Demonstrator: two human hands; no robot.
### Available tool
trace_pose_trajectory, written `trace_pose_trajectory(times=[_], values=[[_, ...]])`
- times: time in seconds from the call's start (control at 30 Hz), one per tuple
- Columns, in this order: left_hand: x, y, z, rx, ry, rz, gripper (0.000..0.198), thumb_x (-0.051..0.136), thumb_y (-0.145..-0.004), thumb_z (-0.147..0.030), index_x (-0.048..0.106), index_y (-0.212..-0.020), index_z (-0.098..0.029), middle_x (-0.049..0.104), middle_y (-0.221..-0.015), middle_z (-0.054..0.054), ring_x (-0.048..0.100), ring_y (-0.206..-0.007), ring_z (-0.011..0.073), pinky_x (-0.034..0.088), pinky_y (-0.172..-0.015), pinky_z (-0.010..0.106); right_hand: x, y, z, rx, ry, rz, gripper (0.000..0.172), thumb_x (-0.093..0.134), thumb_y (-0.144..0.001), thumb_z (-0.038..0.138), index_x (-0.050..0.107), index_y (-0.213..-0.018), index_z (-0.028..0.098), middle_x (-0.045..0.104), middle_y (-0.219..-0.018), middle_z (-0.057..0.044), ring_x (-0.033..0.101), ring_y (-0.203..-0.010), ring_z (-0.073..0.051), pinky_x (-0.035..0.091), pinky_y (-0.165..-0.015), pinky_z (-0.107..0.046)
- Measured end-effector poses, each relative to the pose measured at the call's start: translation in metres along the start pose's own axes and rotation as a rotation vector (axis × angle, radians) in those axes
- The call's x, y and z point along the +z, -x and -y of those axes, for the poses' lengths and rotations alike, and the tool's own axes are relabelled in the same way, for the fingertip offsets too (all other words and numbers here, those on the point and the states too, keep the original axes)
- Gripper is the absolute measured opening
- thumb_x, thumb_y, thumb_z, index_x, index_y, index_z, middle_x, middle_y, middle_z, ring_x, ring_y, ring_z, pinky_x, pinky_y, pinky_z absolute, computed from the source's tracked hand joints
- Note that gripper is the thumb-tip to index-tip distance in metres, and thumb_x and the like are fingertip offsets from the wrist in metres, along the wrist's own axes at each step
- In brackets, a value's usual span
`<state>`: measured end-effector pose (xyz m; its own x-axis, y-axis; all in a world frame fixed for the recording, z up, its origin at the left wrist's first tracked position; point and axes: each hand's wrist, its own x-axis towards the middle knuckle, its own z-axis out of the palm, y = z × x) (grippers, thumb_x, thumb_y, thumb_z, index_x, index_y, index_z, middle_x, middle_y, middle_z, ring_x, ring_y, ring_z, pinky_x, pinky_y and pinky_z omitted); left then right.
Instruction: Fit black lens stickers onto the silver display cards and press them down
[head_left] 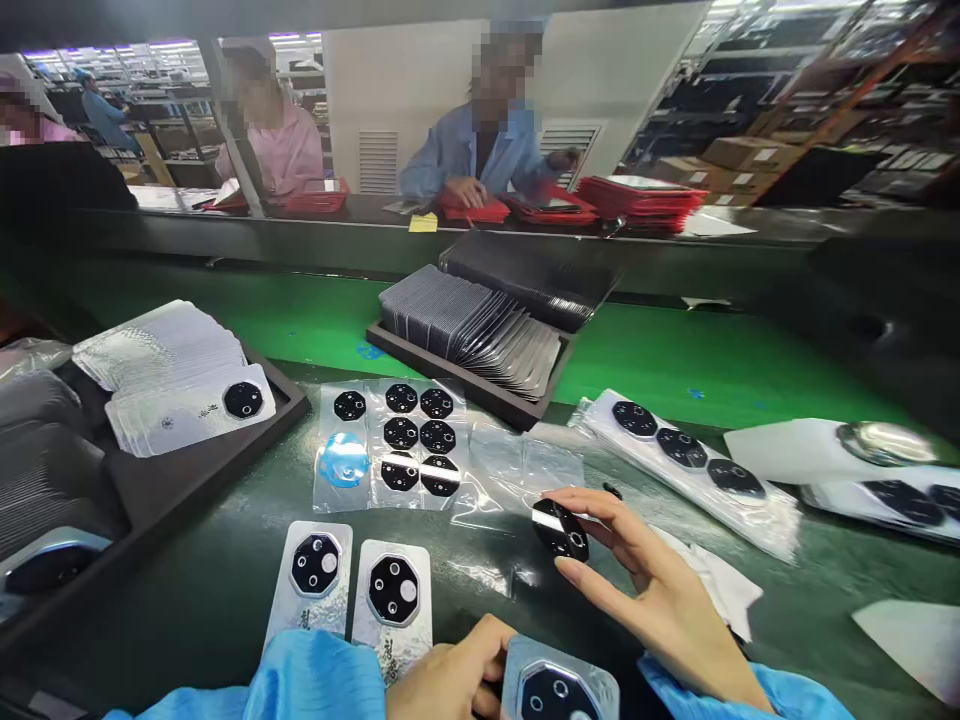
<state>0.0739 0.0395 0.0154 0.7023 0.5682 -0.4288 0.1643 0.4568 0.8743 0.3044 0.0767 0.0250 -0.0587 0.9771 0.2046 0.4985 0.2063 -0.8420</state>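
Observation:
My right hand pinches a black octagonal camera lens cover by its edges, thumb below and fingers above, over the worktop. At the bottom edge of the view, my left hand grips a silvery phone back cover whose octagonal camera area faces up; part of the cover is cut off. Two similar phone back covers lie beside my left sleeve. Beyond them is a clear film sheet carrying several black lens covers and a blue round sticker.
On the left, a dark tray holds a fanned stack of back covers. A second tray with upright panels stands at the back. Bagged lens-cover strips lie right. A co-worker handles red folders across the bench.

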Motion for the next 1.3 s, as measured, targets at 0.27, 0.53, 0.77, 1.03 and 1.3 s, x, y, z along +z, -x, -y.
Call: trace_pose_trajectory(times=[0.27, 0.53, 0.77, 1.03, 1.3], values=[[-0.003, -0.005, 0.011, 0.034, 0.096, 0.035, 0.046, 0.057, -0.061, -0.007, 0.05, -0.104, -0.021, 0.056, -0.079, -0.001, 0.046, -0.048, 0.0044, 0.027, -0.04, 0.011, 0.005, -0.002, -0.01, 0.027, -0.015, -0.016, 0.032, 0.064, -0.085, 0.039, 0.057, -0.115, 0.029, 0.059, -0.121, -0.007, 0.056, -0.118, -0.026, 0.05, -0.101, -0.041], [0.005, -0.007, 0.023, 0.053, 0.064, -0.062, 0.048, 0.053, -0.062, -0.003, 0.051, -0.107, -0.02, 0.061, -0.079, -0.002, 0.046, -0.046, 0.0027, 0.023, -0.039, 0.01, 0.006, -0.004, -0.012, 0.037, -0.022, -0.026, 0.034, 0.065, -0.084, 0.043, 0.058, -0.113, 0.027, 0.059, -0.118, -0.008, 0.057, -0.117, -0.027, 0.049, -0.101, -0.043], [0.008, 0.001, 0.005, 0.029, 0.024, -0.125, 0.047, 0.05, -0.06, -0.002, 0.053, -0.103, -0.021, 0.062, -0.078, -0.003, 0.048, -0.052, 0.0054, 0.03, -0.045, 0.013, 0.009, -0.005, -0.011, 0.044, -0.029, -0.032, 0.032, 0.064, -0.085, 0.041, 0.057, -0.114, 0.027, 0.058, -0.119, -0.007, 0.057, -0.115, -0.025, 0.048, -0.102, -0.042], [0.001, 0.0, -0.001, -0.014, 0.027, -0.014, 0.049, 0.052, -0.058, -0.008, 0.053, -0.106, -0.021, 0.057, -0.075, -0.003, 0.048, -0.052, 0.0069, 0.028, -0.043, 0.012, 0.01, -0.005, -0.01, 0.04, -0.019, -0.035, 0.031, 0.064, -0.084, 0.041, 0.058, -0.112, 0.027, 0.059, -0.118, -0.007, 0.057, -0.116, -0.026, 0.049, -0.101, -0.04], [-0.003, -0.004, 0.002, -0.044, 0.027, 0.011, 0.045, 0.056, -0.062, -0.009, 0.053, -0.105, -0.023, 0.062, -0.077, -0.003, 0.055, -0.06, 0.0095, 0.033, -0.047, 0.013, 0.011, -0.002, -0.013, 0.054, 0.004, -0.016, 0.033, 0.065, -0.084, 0.041, 0.057, -0.113, 0.028, 0.058, -0.12, -0.009, 0.057, -0.117, -0.029, 0.05, -0.101, -0.044]])
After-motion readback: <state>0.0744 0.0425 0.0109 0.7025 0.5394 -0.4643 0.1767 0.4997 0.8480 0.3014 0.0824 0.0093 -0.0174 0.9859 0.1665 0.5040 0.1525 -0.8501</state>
